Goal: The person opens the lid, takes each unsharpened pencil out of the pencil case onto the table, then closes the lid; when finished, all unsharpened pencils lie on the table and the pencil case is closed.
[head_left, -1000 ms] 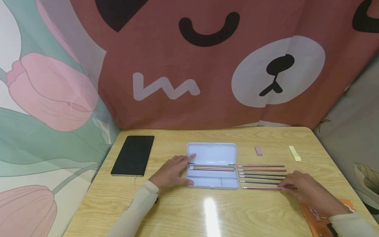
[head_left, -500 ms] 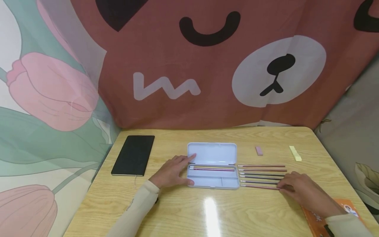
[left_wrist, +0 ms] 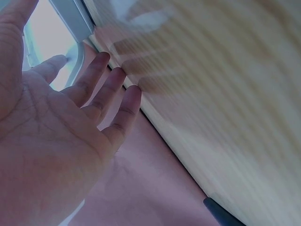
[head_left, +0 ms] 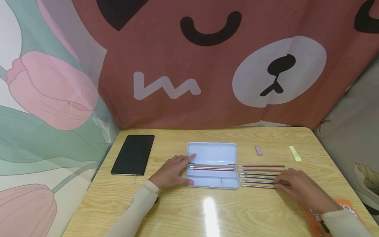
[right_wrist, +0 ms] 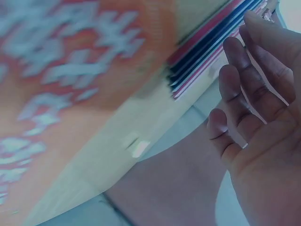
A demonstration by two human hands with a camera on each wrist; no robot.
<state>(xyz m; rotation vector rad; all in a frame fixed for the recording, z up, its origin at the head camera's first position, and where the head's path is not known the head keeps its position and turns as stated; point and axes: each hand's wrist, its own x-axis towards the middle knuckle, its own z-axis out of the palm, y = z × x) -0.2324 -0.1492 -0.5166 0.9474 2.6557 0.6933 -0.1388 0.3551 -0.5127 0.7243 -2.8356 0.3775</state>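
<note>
My left hand [head_left: 170,172] steadies the left end of a pale blue pencil case [head_left: 204,183], its fingers spread, with one fingertip at the raised lid [head_left: 213,153] and the thumb at the front. In the left wrist view the palm [left_wrist: 47,136] faces the camera. A few pencils [head_left: 211,169] lie in the case's back compartment. Right of the case, several pencils [head_left: 260,166] lie side by side. Over their right ends rests my right hand [head_left: 299,186], thumb low by the nearest pencil [head_left: 257,186]. The right wrist view shows loosely bent fingers [right_wrist: 233,89] beside the pencils [right_wrist: 207,42].
A black notebook [head_left: 133,154] lies at the table's left. Toward the back right are a pink eraser [head_left: 259,151] and a pale yellow one [head_left: 294,153]. An orange book [head_left: 314,219] sits partly under my right forearm. Printed curtains [head_left: 207,112] surround the table [head_left: 177,214].
My right hand has shifted slightly left along the pencils. The nearest pencil has moved a little left and toward the row. My left hand and the case stay put.
</note>
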